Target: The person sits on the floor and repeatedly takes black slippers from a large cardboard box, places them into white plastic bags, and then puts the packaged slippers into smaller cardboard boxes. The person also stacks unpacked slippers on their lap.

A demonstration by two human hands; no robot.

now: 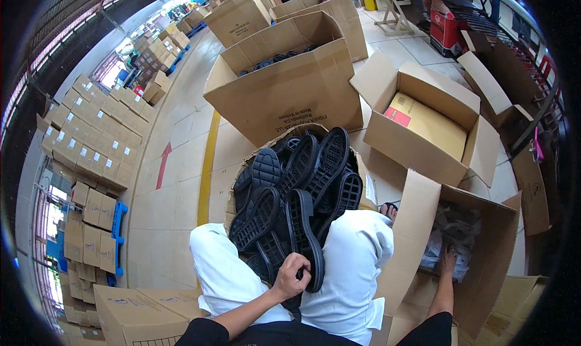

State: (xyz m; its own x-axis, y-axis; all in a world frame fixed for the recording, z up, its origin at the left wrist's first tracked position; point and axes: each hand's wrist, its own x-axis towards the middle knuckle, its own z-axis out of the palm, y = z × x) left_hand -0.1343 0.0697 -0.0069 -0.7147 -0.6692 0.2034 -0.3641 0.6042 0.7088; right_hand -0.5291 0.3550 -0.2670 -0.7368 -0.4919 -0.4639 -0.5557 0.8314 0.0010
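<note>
"While the left hand (293, 276) is busy at the lap, what is it gripping?"

"1 black sole (302, 231). Its fingers are curled in, pinching the near end's edge. The sole lies lengthwise, grid face up, at the near side of the round carton (365, 179), between the 2 knees of the white trousers (348, 255)."

"And the right hand (448, 259)?"

"Down inside the side box (496, 249), at the clear bags (455, 224). I cannot tell whether its fingers are spread or pinching; they are partly hidden."

"What else fills the round carton?"

"More soles (327, 158), all black, heaped at different angles, most showing a grid face."

"And around it?"

"Just beyond stands a tall carton (278, 98) with black things in it. Right of that, an open carton (402, 152) holds a flat tan box (439, 125) with a red patch. On the left, a yellow line (208, 164) runs along the tiled floor (163, 225) past a red arrow (163, 164). Farther left, brown boxes (91, 134) are stacked, some on blue pallets (118, 228)."
</note>
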